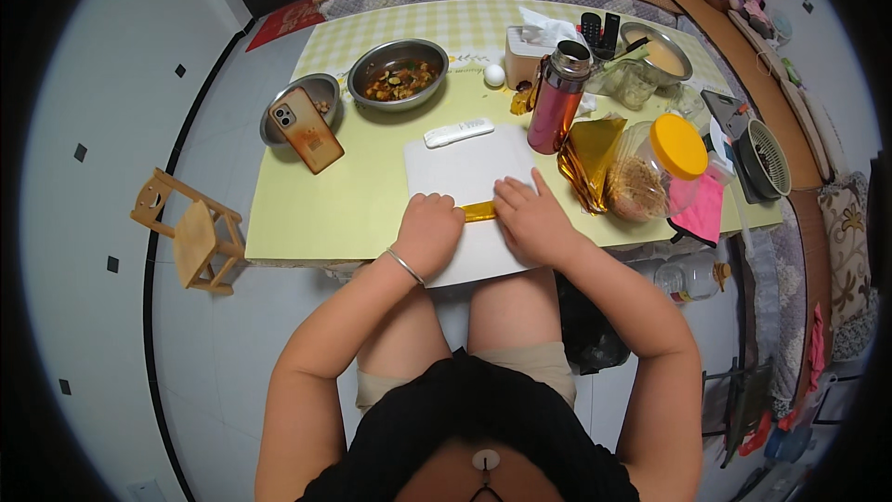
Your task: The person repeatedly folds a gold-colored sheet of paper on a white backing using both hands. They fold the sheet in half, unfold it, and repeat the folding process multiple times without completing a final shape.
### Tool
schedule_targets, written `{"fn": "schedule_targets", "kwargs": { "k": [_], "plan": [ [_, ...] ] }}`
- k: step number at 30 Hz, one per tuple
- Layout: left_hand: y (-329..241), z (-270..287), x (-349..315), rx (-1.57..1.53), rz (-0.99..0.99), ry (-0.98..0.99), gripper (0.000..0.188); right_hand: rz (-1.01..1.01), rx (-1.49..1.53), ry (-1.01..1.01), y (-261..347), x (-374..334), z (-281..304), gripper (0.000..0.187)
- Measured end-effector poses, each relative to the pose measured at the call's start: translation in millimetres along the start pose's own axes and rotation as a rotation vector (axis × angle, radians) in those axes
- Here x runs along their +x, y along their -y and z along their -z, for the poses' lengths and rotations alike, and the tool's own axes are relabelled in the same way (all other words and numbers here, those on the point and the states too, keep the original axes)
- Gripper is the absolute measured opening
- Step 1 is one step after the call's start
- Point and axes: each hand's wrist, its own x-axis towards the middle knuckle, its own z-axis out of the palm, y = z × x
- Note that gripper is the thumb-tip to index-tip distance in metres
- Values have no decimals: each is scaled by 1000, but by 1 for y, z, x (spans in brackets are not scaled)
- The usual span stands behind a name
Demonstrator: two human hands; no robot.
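Note:
A narrow folded strip of gold foil (479, 212) lies across a white board (474, 256) at the table's front edge. My left hand (430, 234), with a bangle at the wrist, has its curled fingers closed on the strip's left end. Over the right end rests my right hand (536, 225), its fingers stretched out and pressing down on the foil and board; the strip's tip is hidden under them. A white, slim box-cutter-like tool (459, 133) sits at the board's far edge. More gold foil sheets (591, 156) stand in a crumpled bunch to the right.
Behind the foil stands an uncapped pink-orange thermos (560, 98). A yellow-lidded jar (650, 172) and pink cloth (699, 209) are at right. Farther back are a tissue box (526, 60), egg (494, 75) and food bowl (397, 75); a phone (307, 132) leans on another bowl (321, 91).

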Motion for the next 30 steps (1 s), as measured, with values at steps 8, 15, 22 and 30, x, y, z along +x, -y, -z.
{"fn": "schedule_targets", "kwargs": {
  "k": [8,15,22,30],
  "plan": [
    [-3,14,13,-71,-53,-42,7,-15,134,16,6,4,-13,35],
    [23,31,-9,-665,64,-184,33,-270,729,-329,-15,-26,34,65],
    [56,11,16,-946,111,113,34,92,282,-284,-3,-45,14,33],
    [-42,68,-19,-513,-34,59,39,-23,118,-156,56,-21,21,7]
  ]
}}
